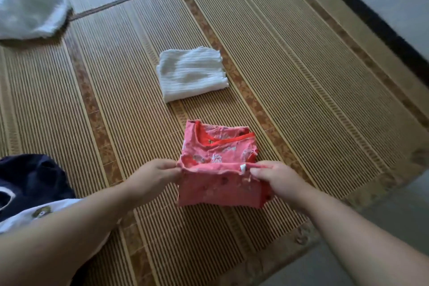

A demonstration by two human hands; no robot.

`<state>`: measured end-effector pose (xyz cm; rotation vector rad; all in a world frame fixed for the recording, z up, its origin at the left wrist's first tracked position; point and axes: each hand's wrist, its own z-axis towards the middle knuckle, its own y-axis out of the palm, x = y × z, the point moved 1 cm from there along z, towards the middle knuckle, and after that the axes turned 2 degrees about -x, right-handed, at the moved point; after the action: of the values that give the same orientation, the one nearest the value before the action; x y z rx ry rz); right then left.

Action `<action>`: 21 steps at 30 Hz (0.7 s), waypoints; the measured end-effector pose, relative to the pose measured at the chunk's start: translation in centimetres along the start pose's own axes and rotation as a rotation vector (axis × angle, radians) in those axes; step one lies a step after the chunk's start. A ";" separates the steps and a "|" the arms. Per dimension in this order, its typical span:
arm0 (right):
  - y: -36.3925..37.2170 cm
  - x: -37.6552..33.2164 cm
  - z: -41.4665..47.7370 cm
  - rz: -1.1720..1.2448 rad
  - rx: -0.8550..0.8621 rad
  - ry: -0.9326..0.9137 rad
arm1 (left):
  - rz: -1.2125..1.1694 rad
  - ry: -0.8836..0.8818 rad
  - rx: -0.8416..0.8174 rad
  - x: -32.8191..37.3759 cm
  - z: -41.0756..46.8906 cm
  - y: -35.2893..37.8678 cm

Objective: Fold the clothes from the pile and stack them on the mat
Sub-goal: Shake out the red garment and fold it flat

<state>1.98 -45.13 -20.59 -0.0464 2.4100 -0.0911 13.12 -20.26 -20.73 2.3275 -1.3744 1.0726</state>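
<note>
Mat: a striped woven mat (pixel 301 90) filled most of the frame, its dark border running down the upper right.
Red garment: a small patterned red top (pixel 220 165) lay at lower centre, its near part folded up over itself.
Left hand: the left hand (pixel 154 175) pinched the left end of the folded edge.
Right hand: the right hand (pixel 271 176) pinched the right end, beside a small white tag.
White cloth: a folded ribbed white cloth (pixel 191 73) lay flat at centre, apart from the red top.
Pile: dark blue and white clothes (pixel 30 183) sat at lower left.
Upper left: a blurred pale bundle (pixel 29 7).
</note>
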 end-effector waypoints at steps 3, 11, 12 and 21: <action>-0.9 -2.2 3.4 0.060 0.198 -0.027 | -0.079 -0.005 0.192 2.0 3.3 -0.4; -0.3 -1.2 7.3 -0.500 0.496 0.079 | 0.085 -0.182 0.485 1.6 8.1 0.6; 0.1 -0.9 7.5 -0.514 0.482 0.085 | 0.079 -0.184 0.460 1.4 8.2 1.0; 0.3 -0.3 7.5 -0.358 0.537 -0.137 | -0.159 0.013 0.243 1.1 7.6 2.7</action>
<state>7.23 -45.20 -25.97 -0.2262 2.1428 -0.8626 14.79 -26.45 -25.81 2.5425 -1.0844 1.2639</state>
